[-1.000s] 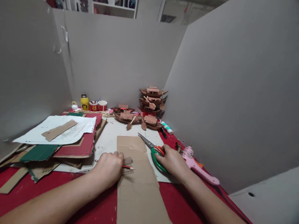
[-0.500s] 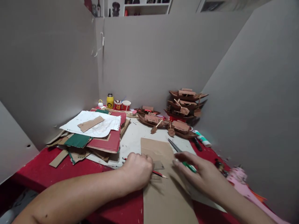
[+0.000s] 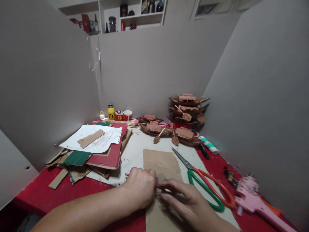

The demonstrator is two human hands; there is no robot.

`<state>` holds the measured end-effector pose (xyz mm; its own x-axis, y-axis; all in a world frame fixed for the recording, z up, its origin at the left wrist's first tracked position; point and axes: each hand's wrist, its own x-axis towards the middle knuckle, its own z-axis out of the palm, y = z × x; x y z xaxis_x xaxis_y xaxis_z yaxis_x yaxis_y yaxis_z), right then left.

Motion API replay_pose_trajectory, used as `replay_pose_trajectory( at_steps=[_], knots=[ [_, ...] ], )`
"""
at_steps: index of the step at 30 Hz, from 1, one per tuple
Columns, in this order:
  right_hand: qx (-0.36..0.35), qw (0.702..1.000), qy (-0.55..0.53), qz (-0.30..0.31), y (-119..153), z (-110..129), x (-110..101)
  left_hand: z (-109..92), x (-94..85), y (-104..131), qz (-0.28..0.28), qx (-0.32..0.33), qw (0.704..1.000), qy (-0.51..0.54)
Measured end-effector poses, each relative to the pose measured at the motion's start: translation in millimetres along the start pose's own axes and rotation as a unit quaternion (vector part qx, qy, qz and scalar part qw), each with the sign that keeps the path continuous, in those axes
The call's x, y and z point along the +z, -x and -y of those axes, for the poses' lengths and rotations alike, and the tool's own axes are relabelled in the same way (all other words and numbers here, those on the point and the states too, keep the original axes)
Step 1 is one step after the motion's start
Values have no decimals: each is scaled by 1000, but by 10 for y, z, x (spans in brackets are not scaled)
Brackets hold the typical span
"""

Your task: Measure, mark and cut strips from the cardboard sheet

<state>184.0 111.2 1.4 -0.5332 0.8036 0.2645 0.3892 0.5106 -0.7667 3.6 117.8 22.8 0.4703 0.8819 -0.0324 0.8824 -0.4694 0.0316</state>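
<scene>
My left hand [image 3: 142, 185] is closed in a fist around a red and black pencil [image 3: 158, 186], whose other end pokes out behind the knuckles. The thumb and forefinger of my right hand [image 3: 184, 199] close around the pencil's front end, which they mostly hide. Under both hands lies a long strip of brown cardboard [image 3: 160, 158]. A small greyish flat piece [image 3: 161, 177] rests on this strip beside my left fingers. Large scissors [image 3: 193, 168] with one green and one orange handle lie to the right, blades partly apart.
Several model boats [image 3: 188, 112] stand at the back right, some stacked. A pile of card and paper [image 3: 106, 158] occupies the left side. A pink glue gun [image 3: 248, 193] lies at right. Paper cups [image 3: 127, 115] and a yellow bottle [image 3: 111, 112] stand behind, with grey panels around.
My right hand has moved left from beside the scissors to the pencil's front end, uncovering the scissor handles. My left hand keeps its grip. The view has tilted up slightly.
</scene>
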Motion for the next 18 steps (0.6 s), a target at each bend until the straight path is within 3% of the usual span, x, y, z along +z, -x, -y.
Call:
replay_pose_trajectory(
  at_steps=[7,12,15,18],
  knots=[
    [-20,998,9,-57,11,89,-72,-146,-125,-34,-2,-13,1000,-3],
    [38,985,-85,-149,6,131,-329,-88,-227,-33,-18,-56,998,-11],
    [68,952,-179,-238,-27,107,-517,33,-223,-30,-26,-78,996,-19],
    [68,893,-291,-336,-65,51,-677,140,-182,-25,-29,-101,994,-26]
  ],
)
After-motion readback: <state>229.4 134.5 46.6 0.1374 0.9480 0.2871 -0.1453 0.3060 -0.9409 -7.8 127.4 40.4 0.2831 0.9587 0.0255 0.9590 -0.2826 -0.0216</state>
